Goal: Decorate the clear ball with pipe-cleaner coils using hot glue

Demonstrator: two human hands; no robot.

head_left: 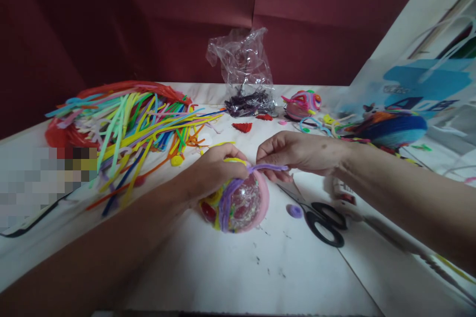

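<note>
A clear round ball (245,203) sits on the white table, partly covered with yellow, purple and pink fuzzy strips. My left hand (219,166) is closed on the ball's upper left side, the thumb pressed near the top. A purple pipe cleaner (267,167) runs round the ball's left part and over its top, its free end reaching right. My right hand (280,153) pinches this pipe cleaner just right of the ball. Black-handled scissors (325,223) lie to the right, beside a small purple coil (295,211).
A red bag (55,131) spills many coloured pipe cleaners (148,124) at the left. A clear plastic bag (247,69) with dark pieces stands at the back. Behind my right hand are a decorated pink ball (303,104) and a blue wrapped object (396,129). A glue bottle (344,190) lies under my right forearm.
</note>
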